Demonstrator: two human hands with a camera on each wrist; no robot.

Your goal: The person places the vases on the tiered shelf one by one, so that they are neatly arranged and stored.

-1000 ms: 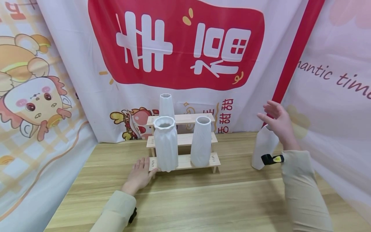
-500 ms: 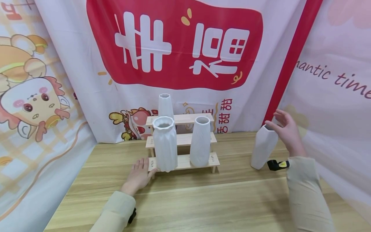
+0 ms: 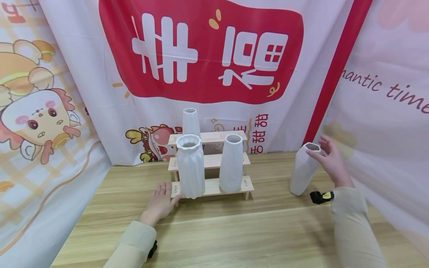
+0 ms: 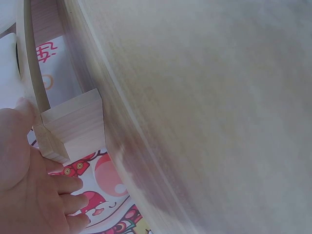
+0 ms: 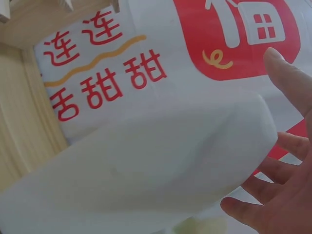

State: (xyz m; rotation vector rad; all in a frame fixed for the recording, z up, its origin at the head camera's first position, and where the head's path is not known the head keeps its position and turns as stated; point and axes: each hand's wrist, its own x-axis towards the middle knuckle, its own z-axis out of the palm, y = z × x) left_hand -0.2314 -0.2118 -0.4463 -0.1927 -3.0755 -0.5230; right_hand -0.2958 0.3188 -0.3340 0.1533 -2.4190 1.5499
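A three-tier wooden display stand (image 3: 212, 162) stands mid-table. On its lowest step are a white fluted vase (image 3: 190, 167) and a smooth tapered white vase (image 3: 231, 163); a slim white vase (image 3: 191, 121) rises at the back left. My left hand (image 3: 161, 203) rests at the left end of the lowest step, fingers straight, thumb by the front edge (image 4: 41, 78). Off to the right stands a faceted white vase (image 3: 303, 171), tilted-looking in the head view. Around its rim hovers my right hand (image 3: 331, 160); the right wrist view shows thumb and fingers spread on either side of the vase top (image 5: 253, 114).
The wood-grain tabletop (image 3: 241, 234) extends in front of the stand. A printed cloth (image 3: 207, 52) hangs directly behind, with more cloth on the left side (image 3: 40, 123) and right side (image 3: 385, 149). The upper two steps lie behind the front vases.
My right hand has moved down and slightly right, from above the faceted vase to around its rim. My left hand and the vases on the stand have stayed put.
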